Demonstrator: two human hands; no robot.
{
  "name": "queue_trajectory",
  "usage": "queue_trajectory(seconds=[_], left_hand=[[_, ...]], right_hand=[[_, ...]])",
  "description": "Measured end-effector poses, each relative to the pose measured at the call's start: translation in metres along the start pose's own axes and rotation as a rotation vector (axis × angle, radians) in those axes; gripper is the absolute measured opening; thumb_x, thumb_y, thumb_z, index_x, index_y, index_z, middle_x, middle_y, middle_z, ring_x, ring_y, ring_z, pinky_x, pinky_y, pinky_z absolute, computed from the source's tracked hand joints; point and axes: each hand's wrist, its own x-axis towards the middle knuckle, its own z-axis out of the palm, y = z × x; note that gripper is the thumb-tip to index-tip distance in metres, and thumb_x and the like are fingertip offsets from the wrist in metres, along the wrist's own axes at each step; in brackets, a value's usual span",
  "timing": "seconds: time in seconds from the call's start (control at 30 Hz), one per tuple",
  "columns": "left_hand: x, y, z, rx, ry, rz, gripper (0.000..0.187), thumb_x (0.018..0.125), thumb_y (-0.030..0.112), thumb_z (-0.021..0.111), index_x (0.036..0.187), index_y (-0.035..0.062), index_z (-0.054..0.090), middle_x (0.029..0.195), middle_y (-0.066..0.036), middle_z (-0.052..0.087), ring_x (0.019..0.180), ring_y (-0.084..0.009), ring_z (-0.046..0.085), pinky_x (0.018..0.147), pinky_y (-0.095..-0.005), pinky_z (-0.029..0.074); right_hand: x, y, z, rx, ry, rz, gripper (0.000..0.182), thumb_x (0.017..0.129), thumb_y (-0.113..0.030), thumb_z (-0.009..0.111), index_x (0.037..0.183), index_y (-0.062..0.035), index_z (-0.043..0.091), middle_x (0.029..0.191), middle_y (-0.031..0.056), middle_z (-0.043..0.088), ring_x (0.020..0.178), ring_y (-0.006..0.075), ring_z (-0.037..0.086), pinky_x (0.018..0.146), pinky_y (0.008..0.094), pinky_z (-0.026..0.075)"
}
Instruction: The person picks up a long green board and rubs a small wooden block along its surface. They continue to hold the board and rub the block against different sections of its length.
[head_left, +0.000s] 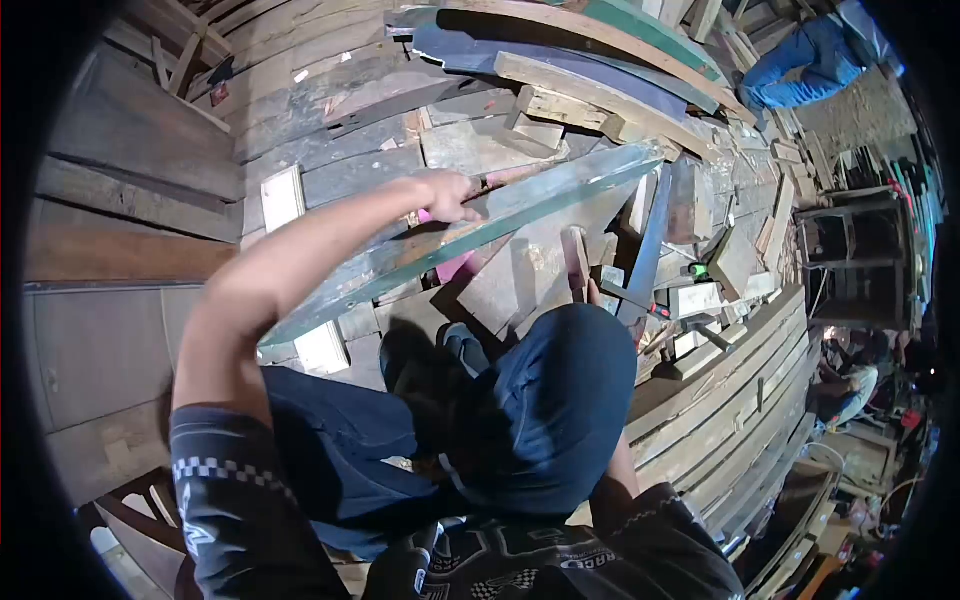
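A long wooden plank (520, 205) with worn blue-green paint slants across in front of my knees. My left hand (450, 196) is on its upper side, fingers bent around the edge. Pink patches (456, 266) show beside and under the plank near that hand. Beyond my right knee, only a few fingers of my right hand (594, 292) show; the knee hides the rest. They are closed against a short wooden piece (575, 252) with a pale end and a dark reddish side. A flat wooden board (525, 270) lies just beyond my feet.
A pale strip (284, 200) passes beneath the plank's left part. Painted boards (560, 65) are stacked at the back. Offcuts and a clamp-like tool with red ends (640, 300) lie right. Long planks (720, 410) are at my right. Other people (815, 60) sit farther off.
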Motion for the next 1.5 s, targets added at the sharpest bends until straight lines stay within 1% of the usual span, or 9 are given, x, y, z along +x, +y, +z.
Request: queue_trajectory(seconds=[0.13, 0.33, 0.5, 0.57, 0.83, 1.07, 1.17, 1.3, 1.5], left_hand=[[0.034, -0.004, 0.027, -0.108, 0.198, -0.013, 0.05, 0.077, 0.043, 0.076, 0.103, 0.0029, 0.063, 0.097, -0.015, 0.069, 0.092, -0.0326, 0.066, 0.08, -0.0414, 0.053], [0.026, -0.011, 0.032, -0.256, 0.275, -0.029, 0.047, 0.066, 0.036, 0.084, 0.094, 0.004, 0.066, 0.091, -0.012, 0.071, 0.088, -0.0268, 0.069, 0.078, -0.039, 0.054], [0.018, 0.01, 0.022, -0.087, 0.335, -0.043, 0.038, 0.065, 0.035, 0.08, 0.085, 0.0045, 0.071, 0.078, -0.016, 0.07, 0.078, -0.0313, 0.07, 0.071, -0.0423, 0.056], [0.018, 0.021, 0.018, 0.015, 0.333, -0.035, 0.035, 0.063, 0.035, 0.077, 0.077, 0.0037, 0.071, 0.073, -0.021, 0.068, 0.077, -0.0364, 0.069, 0.07, -0.0446, 0.055], [0.027, 0.03, 0.037, 0.119, 0.311, -0.043, 0.036, 0.067, 0.028, 0.071, 0.096, 0.0063, 0.065, 0.081, -0.022, 0.066, 0.083, -0.04, 0.067, 0.074, -0.047, 0.055], [0.038, 0.027, 0.048, 0.061, 0.326, -0.005, 0.041, 0.07, 0.027, 0.075, 0.105, 0.009, 0.062, 0.089, -0.025, 0.066, 0.087, -0.0419, 0.066, 0.077, -0.0474, 0.055], [0.043, 0.025, 0.053, -0.023, 0.263, -0.003, 0.042, 0.072, 0.027, 0.075, 0.098, -0.0027, 0.059, 0.096, -0.026, 0.06, 0.094, -0.0434, 0.061, 0.082, -0.0492, 0.051], [0.036, 0.025, 0.056, 0.087, 0.339, 0.07, 0.037, 0.072, 0.026, 0.073, 0.092, -0.001, 0.057, 0.097, -0.024, 0.057, 0.097, -0.0413, 0.059, 0.086, -0.0477, 0.048], [0.038, 0.024, 0.047, 0.043, 0.255, 0.039, 0.035, 0.073, 0.027, 0.07, 0.091, -0.0016, 0.062, 0.1, -0.025, 0.059, 0.098, -0.0409, 0.06, 0.088, -0.0479, 0.047]], right_hand=[[0.03, -0.025, -0.037, 0.031, -0.012, -0.113, 0.054, 0.094, -0.014, 0.057, 0.145, -0.0075, 0.042, 0.133, 0.0226, 0.057, 0.119, 0.0169, 0.055, 0.092, 0.0299, 0.045], [0.154, -0.107, -0.113, -0.276, -0.229, -0.306, 0.051, 0.093, -0.02, 0.059, 0.142, -0.015, 0.046, 0.126, 0.0222, 0.061, 0.117, 0.0397, 0.058, 0.097, 0.0411, 0.046], [0.218, -0.173, -0.115, -0.547, -0.198, -0.574, 0.055, 0.089, -0.027, 0.061, 0.141, -0.016, 0.048, 0.125, 0.0214, 0.061, 0.115, 0.039, 0.059, 0.098, 0.0405, 0.046], [0.219, -0.181, -0.099, -0.538, -0.213, -0.487, 0.054, 0.088, -0.028, 0.061, 0.14, -0.0168, 0.05, 0.125, 0.0211, 0.061, 0.116, 0.0388, 0.058, 0.099, 0.0406, 0.046], [0.199, -0.183, -0.067, -0.536, -0.497, -0.234, 0.058, 0.086, -0.034, 0.062, 0.141, -0.0182, 0.049, 0.126, 0.0217, 0.06, 0.12, 0.0368, 0.057, 0.103, 0.0392, 0.043], [0.211, -0.157, -0.069, -0.536, -0.269, -0.22, 0.058, 0.086, -0.032, 0.062, 0.139, -0.0121, 0.05, 0.121, 0.0266, 0.061, 0.117, 0.0402, 0.058, 0.101, 0.0422, 0.045], [0.218, -0.14, -0.079, -0.513, -0.173, -0.279, 0.058, 0.087, -0.031, 0.062, 0.14, -0.0099, 0.049, 0.125, 0.0262, 0.059, 0.121, 0.0395, 0.055, 0.103, 0.0417, 0.042], [0.217, -0.136, -0.096, -0.549, -0.082, -0.137, 0.057, 0.087, -0.03, 0.062, 0.139, -0.0082, 0.049, 0.127, 0.0249, 0.059, 0.123, 0.0385, 0.054, 0.104, 0.0417, 0.042], [0.217, -0.131, -0.111, -0.528, 0.034, 0.021, 0.059, 0.088, -0.032, 0.061, 0.14, -0.0091, 0.048, 0.129, 0.0257, 0.057, 0.122, 0.0375, 0.055, 0.103, 0.0417, 0.042]])
